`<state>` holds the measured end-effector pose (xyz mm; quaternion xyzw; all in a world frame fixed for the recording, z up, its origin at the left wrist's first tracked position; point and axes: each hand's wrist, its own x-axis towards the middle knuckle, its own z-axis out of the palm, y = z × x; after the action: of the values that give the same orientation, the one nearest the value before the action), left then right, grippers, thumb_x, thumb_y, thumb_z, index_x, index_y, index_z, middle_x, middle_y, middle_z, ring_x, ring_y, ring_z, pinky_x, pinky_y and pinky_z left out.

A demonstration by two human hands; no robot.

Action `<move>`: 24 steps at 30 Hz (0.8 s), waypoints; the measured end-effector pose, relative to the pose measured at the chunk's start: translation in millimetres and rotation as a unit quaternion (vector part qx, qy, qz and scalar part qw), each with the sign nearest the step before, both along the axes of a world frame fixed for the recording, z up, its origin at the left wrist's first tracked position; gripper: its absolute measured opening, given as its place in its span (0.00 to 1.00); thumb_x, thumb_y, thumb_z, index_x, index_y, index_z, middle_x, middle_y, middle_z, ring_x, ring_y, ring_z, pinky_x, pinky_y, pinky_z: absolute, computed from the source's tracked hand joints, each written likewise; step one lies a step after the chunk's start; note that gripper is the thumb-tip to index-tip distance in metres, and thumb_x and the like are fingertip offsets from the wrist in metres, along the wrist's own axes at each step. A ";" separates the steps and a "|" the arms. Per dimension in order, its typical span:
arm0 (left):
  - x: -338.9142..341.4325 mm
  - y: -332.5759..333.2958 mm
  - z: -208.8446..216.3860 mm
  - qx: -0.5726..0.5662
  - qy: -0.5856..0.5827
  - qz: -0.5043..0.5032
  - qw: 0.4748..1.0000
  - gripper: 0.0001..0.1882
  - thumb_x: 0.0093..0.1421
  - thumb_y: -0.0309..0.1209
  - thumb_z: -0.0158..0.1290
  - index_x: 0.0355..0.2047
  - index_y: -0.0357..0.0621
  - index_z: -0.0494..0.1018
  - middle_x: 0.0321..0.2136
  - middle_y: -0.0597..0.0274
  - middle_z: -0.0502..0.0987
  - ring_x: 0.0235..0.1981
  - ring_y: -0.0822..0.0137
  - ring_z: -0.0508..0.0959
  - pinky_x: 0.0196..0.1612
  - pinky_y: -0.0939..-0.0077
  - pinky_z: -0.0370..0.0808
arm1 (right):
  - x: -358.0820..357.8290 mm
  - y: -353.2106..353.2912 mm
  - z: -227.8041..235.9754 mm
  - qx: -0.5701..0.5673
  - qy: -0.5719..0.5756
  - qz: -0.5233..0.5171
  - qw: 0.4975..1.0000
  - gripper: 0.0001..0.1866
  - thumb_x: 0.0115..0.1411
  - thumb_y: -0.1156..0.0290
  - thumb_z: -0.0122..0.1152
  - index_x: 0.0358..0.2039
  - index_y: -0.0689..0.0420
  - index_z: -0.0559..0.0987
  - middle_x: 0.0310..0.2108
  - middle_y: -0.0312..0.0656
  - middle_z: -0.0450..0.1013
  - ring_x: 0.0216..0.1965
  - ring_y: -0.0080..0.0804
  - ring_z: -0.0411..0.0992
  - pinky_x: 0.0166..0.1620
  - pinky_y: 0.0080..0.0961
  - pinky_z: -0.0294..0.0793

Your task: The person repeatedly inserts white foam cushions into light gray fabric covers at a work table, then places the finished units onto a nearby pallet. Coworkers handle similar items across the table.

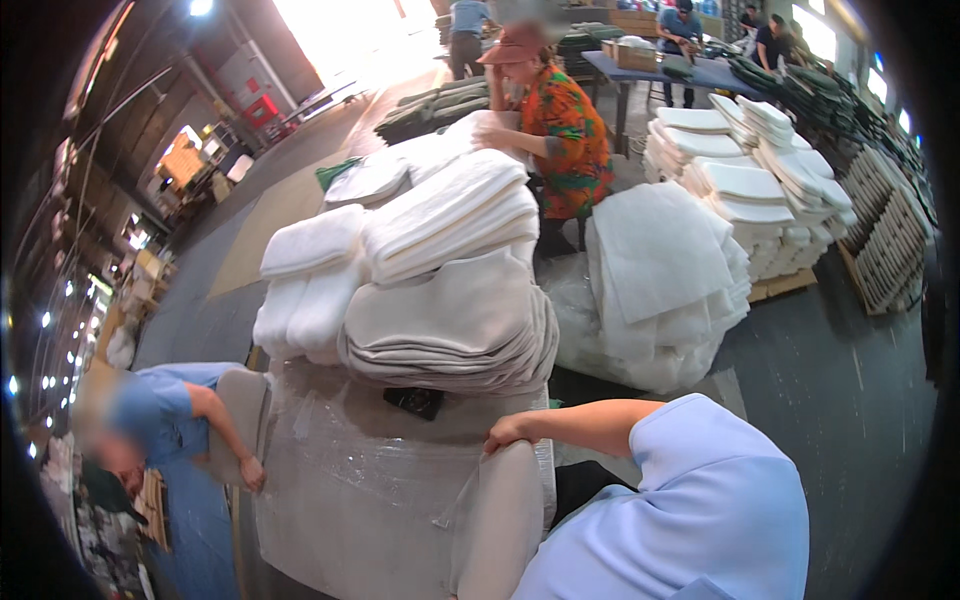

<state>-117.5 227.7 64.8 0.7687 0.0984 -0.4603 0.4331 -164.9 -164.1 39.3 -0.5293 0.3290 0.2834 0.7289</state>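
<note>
My right hand (510,432) reaches in from the lower right in a light blue sleeve. Its fingers are closed over the top edge of a grey padded panel (497,520), which stands tilted at the near right of the plastic-wrapped table (350,490). My left hand does not show. Just beyond, a stack of similar grey padded panels (440,320) lies with rounded edges towards me. A small black flat item (414,402) sits in front of that stack; its kind is unclear.
White padding piles (450,215) rise behind the grey stack. At left, a person in blue (165,410) holds another grey panel (243,400). A person in a patterned shirt (565,140) sits across. Wrapped white sheets (660,270) and stacked white pads (740,190) stand right.
</note>
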 end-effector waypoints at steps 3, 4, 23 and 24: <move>-7.0 9.8 2.4 -0.018 0.009 0.029 0.999 0.31 0.75 0.46 0.50 0.66 0.32 0.69 0.60 0.47 0.76 0.59 0.55 0.76 0.63 0.57 0.71 | -4.0 -2.7 -6.7 0.025 0.012 -0.004 1.000 0.25 0.66 0.56 0.68 0.59 0.55 0.82 0.54 0.44 0.81 0.49 0.36 0.82 0.49 0.39 0.84; -8.8 11.4 2.2 -0.027 0.013 0.038 0.999 0.31 0.75 0.46 0.49 0.66 0.32 0.69 0.60 0.47 0.76 0.59 0.55 0.76 0.63 0.57 0.71 | -9.4 -5.0 -10.1 0.000 0.009 -0.009 1.000 0.23 0.66 0.53 0.67 0.56 0.52 0.84 0.51 0.40 0.82 0.46 0.35 0.83 0.47 0.43 0.84; 84.6 83.4 95.6 -0.104 -0.287 0.230 0.924 0.36 0.76 0.52 0.48 0.69 0.31 0.65 0.65 0.48 0.73 0.64 0.53 0.73 0.71 0.58 0.62 | -41.8 24.4 81.0 -0.144 -0.190 -0.035 0.970 0.40 0.62 0.54 0.75 0.68 0.61 0.71 0.63 0.46 0.75 0.64 0.38 0.72 0.68 0.34 0.69; 99.5 64.2 108.7 -0.107 -0.309 0.240 0.914 0.36 0.76 0.53 0.48 0.69 0.33 0.65 0.64 0.50 0.73 0.64 0.53 0.73 0.70 0.59 0.62 | -51.9 26.4 85.5 -0.117 -0.226 -0.053 0.966 0.40 0.61 0.57 0.76 0.68 0.60 0.71 0.62 0.46 0.75 0.64 0.37 0.72 0.67 0.34 0.69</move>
<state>-18.0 291.9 173.5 0.7750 0.0908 -0.0897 0.6190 -216.8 -137.7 124.8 -0.6433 0.2140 0.0768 0.7311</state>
